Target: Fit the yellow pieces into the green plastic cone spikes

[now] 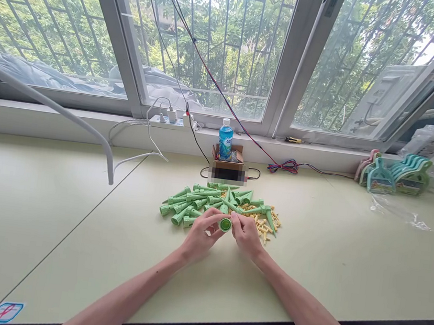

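The green cone is btwn both hands, open end toward the person. L grip holds it; R grip is at its rim, but whether closed on sth., one can't tell.

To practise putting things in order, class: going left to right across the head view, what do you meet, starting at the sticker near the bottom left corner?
Sticker → power strip → left hand → held green cone → right hand → small yellow-and-black tool → pastel plastic pieces.
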### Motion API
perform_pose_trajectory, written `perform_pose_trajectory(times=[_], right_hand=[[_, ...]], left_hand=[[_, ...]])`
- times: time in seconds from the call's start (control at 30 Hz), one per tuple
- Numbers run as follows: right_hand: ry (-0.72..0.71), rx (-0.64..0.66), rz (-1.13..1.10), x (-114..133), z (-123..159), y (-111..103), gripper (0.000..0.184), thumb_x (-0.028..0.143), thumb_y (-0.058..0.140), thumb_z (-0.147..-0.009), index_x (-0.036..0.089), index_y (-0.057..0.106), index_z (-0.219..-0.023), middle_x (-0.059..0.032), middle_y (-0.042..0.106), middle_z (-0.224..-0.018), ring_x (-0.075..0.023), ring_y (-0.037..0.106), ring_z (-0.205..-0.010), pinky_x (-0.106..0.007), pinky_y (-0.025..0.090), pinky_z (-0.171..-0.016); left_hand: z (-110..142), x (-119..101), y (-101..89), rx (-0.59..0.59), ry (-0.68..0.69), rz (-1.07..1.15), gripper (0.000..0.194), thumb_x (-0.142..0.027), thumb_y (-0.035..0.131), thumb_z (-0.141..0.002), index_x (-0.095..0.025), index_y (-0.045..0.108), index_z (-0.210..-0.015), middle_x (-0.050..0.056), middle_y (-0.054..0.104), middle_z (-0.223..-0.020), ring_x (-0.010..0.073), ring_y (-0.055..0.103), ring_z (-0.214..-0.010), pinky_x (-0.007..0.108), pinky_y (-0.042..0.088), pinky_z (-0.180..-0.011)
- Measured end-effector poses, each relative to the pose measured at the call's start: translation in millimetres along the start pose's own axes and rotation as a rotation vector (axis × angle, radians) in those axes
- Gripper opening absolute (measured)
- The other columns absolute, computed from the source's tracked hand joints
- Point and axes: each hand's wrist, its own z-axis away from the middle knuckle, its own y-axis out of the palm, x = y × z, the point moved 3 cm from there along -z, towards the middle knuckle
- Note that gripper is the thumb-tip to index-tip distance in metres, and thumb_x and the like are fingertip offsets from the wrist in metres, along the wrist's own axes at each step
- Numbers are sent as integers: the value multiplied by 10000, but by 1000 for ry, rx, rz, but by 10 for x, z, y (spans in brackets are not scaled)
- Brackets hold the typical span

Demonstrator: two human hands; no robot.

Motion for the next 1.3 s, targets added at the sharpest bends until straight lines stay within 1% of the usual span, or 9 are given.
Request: perform_pose_trajectory(times=[0.13, 0.23, 0.33, 0.47, 0.6, 0.73, 1.07, 1.23, 1.3], right_hand=[[-20, -66, 11, -4, -6, -33, 479, 483, 343, -993, 216, 393, -598, 28, 411, -483, -118, 364, -440, -256, 296, -439], [-46, -82, 38, 0, -5, -74, 456, 468, 327, -1004, 220, 377, -624, 33, 402, -511, -116, 364, -455, -252, 300, -460], [-105, -27, 81, 17, 5, -79, 438, 447, 307, -1015, 221, 356, -643, 35, 395, -541, -117, 367, -478, -252, 304, -492], [-186, 68, 133, 35, 28, -35, 415, 424, 302, -1018, 220, 330, -658, 39, 375, -579, -116, 343, -501, -251, 286, -508], [-190, 87, 175, 19, 35, -20, 402, 417, 307, -1019, 220, 324, -669, 46, 350, -585, -113, 317, -502, -252, 269, -506], [-167, 94, 183, -11, 31, -18, 397, 405, 320, -1016, 217, 334, -667, 50, 343, -572, -111, 301, -495, -256, 257, -497], [-59, 30, 131, 11, -7, -8, 480, 444, 344, -996, 212, 323, -577, 42, 284, -524, -112, 306, -471, -257, 251, -483], [-5, -46, 101, -4, -13, -40, 460, 456, 359, -995, 213, 364, -605, 40, 332, -525, -116, 308, -474, -257, 255, -468], [4, -82, 96, -11, -14, -68, 452, 470, 351, -997, 217, 366, -622, 41, 348, -529, -119, 315, -474, -256, 267, -464]], left_hand=[[1, 16, -2, -31, -104, 125, 257, -359, 615, -878, -244, 608, -1108, 40, 556, -1031, 83, 535, -599, 224, 504, -533], [-16, 75, 2, -38, -262, 319, 286, -465, 582, -888, -195, 554, -978, 4, 584, -816, 70, 503, -473, 196, 436, -424], [-28, 124, 50, 79, -421, 507, 431, -587, 495, -897, -168, 527, -802, -21, 526, -620, 87, 495, -437, 195, 411, -384], [-19, 106, 101, 214, -532, 677, 450, -617, 573, -841, -170, 516, -822, -23, 519, -645, 94, 527, -454, 193, 405, -365], [-18, 60, 76, 185, -499, 645, 406, -527, 693, -791, -189, 470, -798, -58, 449, -683, 87, 545, -466, 202, 426, -385], [-13, 55, 54, 157, -384, 477, 370, -499, 653, -833, -201, 437, -798, -59, 448, -693, 86, 534, -468, 201, 426, -391], [0, 9, 43, 26, 6, -112, 161, -351, 543, -915, -227, 628, -972, 25, 569, -919, 106, 519, -616, 211, 452, -528], [15, 41, 41, -30, -100, -64, 310, -407, 555, -910, -246, 539, -1175, 54, 571, -1069, 106, 565, -609, 228, 480, -530], [18, 76, 34, -55, -199, 31, 325, -473, 507, -927, -228, 526, -1139, 35, 606, -954, 99, 552, -533, 219, 461, -481]])
